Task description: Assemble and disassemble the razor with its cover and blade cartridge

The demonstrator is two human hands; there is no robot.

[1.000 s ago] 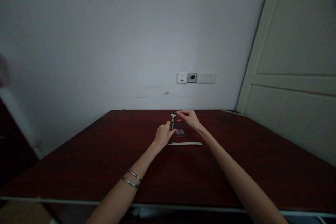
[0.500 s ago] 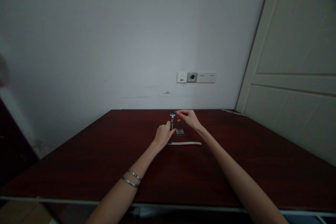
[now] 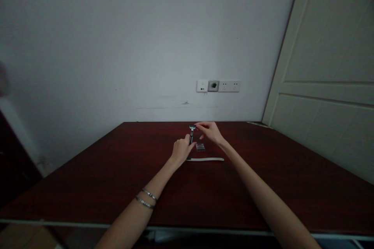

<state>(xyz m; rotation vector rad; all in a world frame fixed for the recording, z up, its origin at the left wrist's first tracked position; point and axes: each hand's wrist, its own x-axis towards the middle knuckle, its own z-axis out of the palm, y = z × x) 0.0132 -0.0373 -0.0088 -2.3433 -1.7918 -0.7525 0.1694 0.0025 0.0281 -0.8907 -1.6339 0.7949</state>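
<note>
My left hand [image 3: 181,150] grips the lower handle of a dark razor [image 3: 191,134] and holds it upright above the dark red table [image 3: 87,179]. My right hand [image 3: 210,131] pinches the razor's head from the right with thumb and fingertips. Just below the hands, a small dark cartridge pack [image 3: 200,147] lies on the table. In front of it lies a long thin white strip [image 3: 206,159], flat and running left to right. Two thin bracelets sit on my left forearm.
A white wall stands behind the table with a row of sockets [image 3: 218,86]. A pale door [image 3: 330,74] fills the right side. The table's near edge [image 3: 204,230] runs across the bottom. Dark furniture [image 3: 14,171] stands at the left.
</note>
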